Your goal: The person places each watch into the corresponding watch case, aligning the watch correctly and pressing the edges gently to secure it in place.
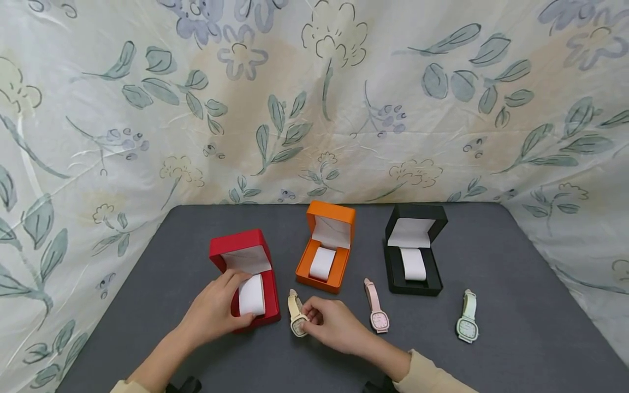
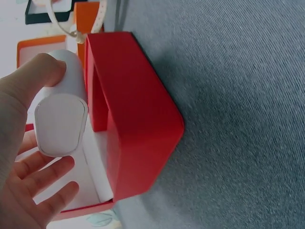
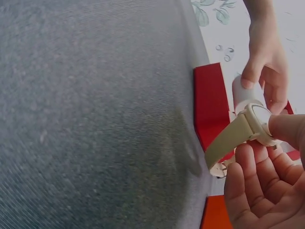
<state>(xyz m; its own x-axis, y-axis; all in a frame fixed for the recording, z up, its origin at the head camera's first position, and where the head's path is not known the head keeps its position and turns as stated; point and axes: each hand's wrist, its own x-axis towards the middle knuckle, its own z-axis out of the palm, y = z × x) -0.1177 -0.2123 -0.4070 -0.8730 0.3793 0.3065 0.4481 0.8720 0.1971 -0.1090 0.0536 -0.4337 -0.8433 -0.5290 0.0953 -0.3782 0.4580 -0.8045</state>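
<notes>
My left hand (image 1: 214, 304) grips a white watch cushion (image 1: 252, 295) at the open red watch box (image 1: 269, 295). In the left wrist view, the thumb presses one side of the cushion (image 2: 60, 125), whose whole end shows above the box wall (image 2: 138, 105). My right hand (image 1: 337, 326) pinches a pale yellow wristwatch (image 1: 296, 314) by its case, just right of the red box. Seen from the right wrist, the watch strap (image 3: 231, 140) hangs in a curve, and the thumb lies on the dial side.
Behind stand an open orange watch box (image 1: 314, 284) and an open black watch box (image 1: 415, 287), each with a white cushion inside. A pink wristwatch (image 1: 375, 311) and a pale green wristwatch (image 1: 468, 319) lie on the grey tabletop (image 1: 521, 305). A floral cloth (image 1: 314, 136) hangs behind.
</notes>
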